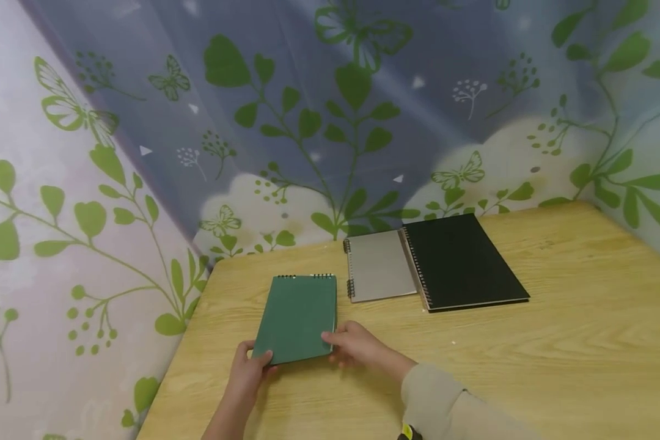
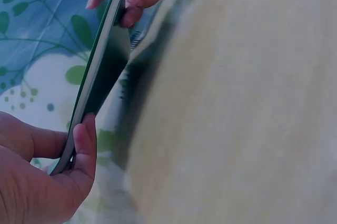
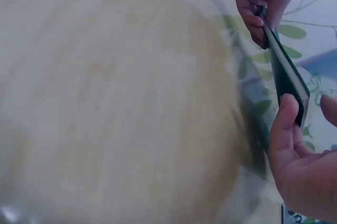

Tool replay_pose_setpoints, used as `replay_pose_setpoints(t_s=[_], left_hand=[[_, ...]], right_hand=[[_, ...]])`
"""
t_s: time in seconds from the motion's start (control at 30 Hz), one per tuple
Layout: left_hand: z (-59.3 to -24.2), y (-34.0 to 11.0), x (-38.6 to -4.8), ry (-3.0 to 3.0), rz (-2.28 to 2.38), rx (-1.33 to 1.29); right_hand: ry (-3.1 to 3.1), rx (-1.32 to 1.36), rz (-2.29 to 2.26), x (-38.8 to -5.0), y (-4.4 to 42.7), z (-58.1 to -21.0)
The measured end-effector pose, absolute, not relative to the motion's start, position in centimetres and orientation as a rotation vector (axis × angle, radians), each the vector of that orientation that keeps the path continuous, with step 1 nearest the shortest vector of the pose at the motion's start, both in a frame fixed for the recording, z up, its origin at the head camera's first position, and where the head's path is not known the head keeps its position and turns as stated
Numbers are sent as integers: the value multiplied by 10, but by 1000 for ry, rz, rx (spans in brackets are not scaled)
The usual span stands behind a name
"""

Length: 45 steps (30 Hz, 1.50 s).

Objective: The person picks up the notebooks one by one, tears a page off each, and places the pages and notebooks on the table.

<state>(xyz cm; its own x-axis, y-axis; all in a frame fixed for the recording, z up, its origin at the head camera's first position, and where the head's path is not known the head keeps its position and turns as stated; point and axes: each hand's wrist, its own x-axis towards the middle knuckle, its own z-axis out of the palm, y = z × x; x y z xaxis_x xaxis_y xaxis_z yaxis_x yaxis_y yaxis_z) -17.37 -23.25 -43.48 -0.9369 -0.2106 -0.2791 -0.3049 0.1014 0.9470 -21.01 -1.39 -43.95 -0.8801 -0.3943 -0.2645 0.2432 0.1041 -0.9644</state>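
Observation:
A green spiral notebook (image 1: 299,318) is closed, its rings along the far edge. Its near edge is raised off the table. My left hand (image 1: 244,373) grips the near left corner, thumb on the cover and fingers beneath. At the near right corner, my right hand (image 1: 360,348) holds the notebook with bent fingers under it. In the right wrist view, the right thumb (image 3: 329,109) stands a little apart from the cover. The left wrist view shows the notebook's page edge (image 2: 95,71) between both hands.
A grey spiral notebook (image 1: 382,267) lies farther back on the wood-grain table (image 1: 473,379), beside a larger black spiral notebook (image 1: 467,263) on its right. A leaf-and-butterfly patterned curtain (image 1: 286,122) hangs behind the table and along its left side.

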Motion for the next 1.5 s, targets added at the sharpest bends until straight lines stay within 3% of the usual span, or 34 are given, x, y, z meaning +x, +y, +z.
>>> replay_pose_setpoints(t_s=[0.3,0.47,0.67,1.03,1.23,1.5], left_hand=[[-447,-243,-155,2354,1784,-589],[-453,-245,-148,2573,1437,-547],[-449,-244,-144,2830,937,-456],[-443,-243,-138,2865,749,-471],[-432,-245,-135,2831,914,-469],[-413,-250,-141,2532,1596,-519]], right_hand=[[2225,-321,-1616,-176,-23,-445],[2328,-425,-1458,-163,-24,-449],[2434,-417,-1300,-162,-21,-451],[2530,-436,-1232,-162,-18,-453],[2560,-419,-1407,-164,-15,-448],[2505,-556,-1513,-171,-5,-447]])
